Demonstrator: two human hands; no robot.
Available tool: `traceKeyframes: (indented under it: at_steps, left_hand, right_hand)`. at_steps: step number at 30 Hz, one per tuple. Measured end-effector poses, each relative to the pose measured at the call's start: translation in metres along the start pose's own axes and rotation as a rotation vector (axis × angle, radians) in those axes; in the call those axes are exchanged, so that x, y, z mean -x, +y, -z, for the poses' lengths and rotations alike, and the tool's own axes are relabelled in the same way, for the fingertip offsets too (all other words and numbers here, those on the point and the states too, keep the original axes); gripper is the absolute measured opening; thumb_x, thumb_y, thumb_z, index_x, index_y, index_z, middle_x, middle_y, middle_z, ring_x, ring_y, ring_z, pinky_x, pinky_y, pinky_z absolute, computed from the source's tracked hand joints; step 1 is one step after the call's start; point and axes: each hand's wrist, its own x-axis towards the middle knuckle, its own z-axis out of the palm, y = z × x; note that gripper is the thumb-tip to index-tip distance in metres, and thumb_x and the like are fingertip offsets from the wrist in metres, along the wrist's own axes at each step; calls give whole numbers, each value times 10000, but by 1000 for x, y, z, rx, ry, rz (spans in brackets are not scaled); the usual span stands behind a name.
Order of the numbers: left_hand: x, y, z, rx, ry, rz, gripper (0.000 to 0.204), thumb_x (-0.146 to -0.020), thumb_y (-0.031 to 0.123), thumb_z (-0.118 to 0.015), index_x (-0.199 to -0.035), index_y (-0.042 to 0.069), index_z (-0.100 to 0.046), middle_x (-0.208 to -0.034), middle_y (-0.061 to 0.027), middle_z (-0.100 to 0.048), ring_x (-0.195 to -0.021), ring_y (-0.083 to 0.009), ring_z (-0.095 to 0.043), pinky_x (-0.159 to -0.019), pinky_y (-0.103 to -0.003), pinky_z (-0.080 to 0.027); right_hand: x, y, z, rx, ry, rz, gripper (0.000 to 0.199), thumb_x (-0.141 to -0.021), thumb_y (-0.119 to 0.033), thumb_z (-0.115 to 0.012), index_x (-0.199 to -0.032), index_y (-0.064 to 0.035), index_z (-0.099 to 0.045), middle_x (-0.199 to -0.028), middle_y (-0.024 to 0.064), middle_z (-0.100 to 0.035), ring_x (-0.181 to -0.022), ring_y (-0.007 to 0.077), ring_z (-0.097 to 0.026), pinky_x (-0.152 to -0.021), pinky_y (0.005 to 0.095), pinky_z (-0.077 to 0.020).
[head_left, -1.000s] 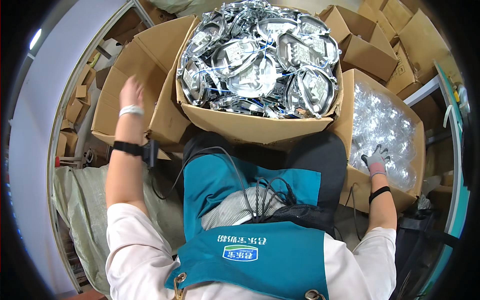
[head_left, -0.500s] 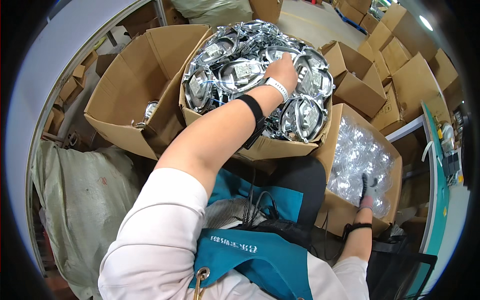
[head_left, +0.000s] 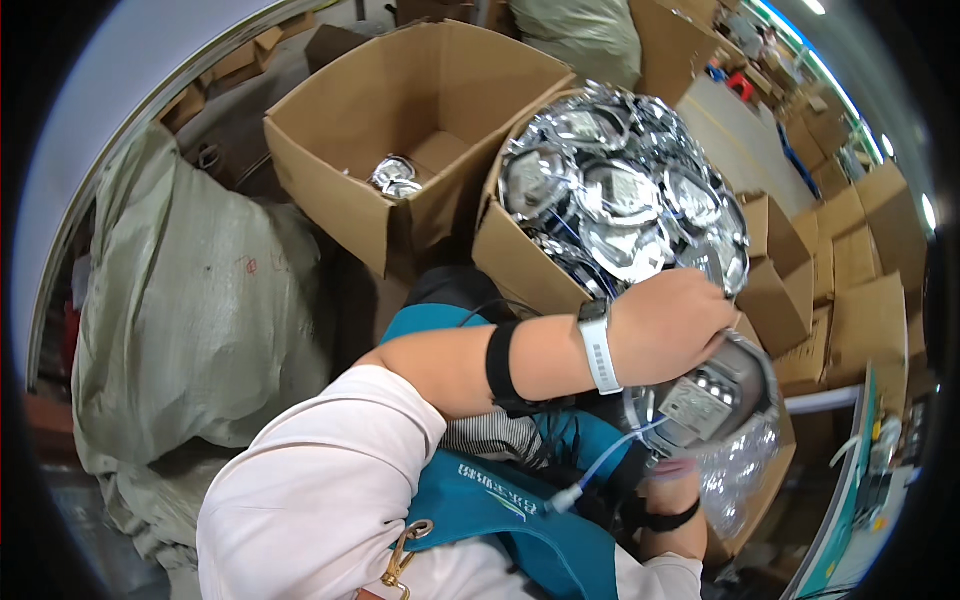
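Observation:
My left hand [head_left: 672, 318], with a white-strapped watch at its wrist, is closed on the upper edge of a silver oval housing [head_left: 735, 385]. A square label sits on the housing, and a thin pale-blue wire [head_left: 610, 455] hangs from it to a small white connector. Just below is my right hand [head_left: 672, 470], wearing a glove; the housing hides its fingers. Behind the housing, clear plastic domes [head_left: 735, 475] fill a cardboard box on the right. Many similar silver housings [head_left: 620, 190] are heaped in the large box [head_left: 530, 255] ahead.
To the left of the heap stands an open carton [head_left: 330, 190] with a few silver pieces [head_left: 395, 175] at its bottom. A big pale woven sack [head_left: 200, 300] leans at the left. More cartons [head_left: 870, 310] and a green-edged bench [head_left: 835, 510] are at the right.
My left hand has come from the heap toward the right and nearer to me, now with a silver housing in it. My right hand has left the domes. The view has turned.

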Motion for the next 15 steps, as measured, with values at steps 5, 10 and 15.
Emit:
traceKeyframes:
  at_steps: [5, 10, 15]
  left_hand:
    - [59, -32, 33, -187, 295, 270, 787, -780, 399, -716, -1409, 47, -400, -1406, -253, -377, -1329, -434, -332, -1084, -510, -283]
    - [114, -32, 27, 116, 48, 430, 1169, -749, 794, -554, -1539, 50, -120, -1541, -313, -60, -1428, -499, -102, -1156, -512, -134]
    - [117, -31, 8, 412, 187, 298, 1299, -676, 790, -639, -1526, 4, -53, -1527, -335, -86, -1430, -480, -135, -1149, -498, -208]
  right_hand:
    - [-27, 32, -87, -488, -292, -291, 635, -953, -388, -534, -1453, -62, -318, -1426, 124, -429, -1281, 247, -454, -1083, 418, -376]
    - [-24, 47, -130, -672, -433, -289, 628, -977, -368, -512, -1481, -75, -278, -1450, 92, -411, -1314, 230, -430, -1096, 400, -366]
    - [-1, 32, -135, -77, -241, -101, 876, -857, -354, -679, -1509, -54, -176, -1483, 124, -358, -1331, 251, -412, -1113, 392, -333]
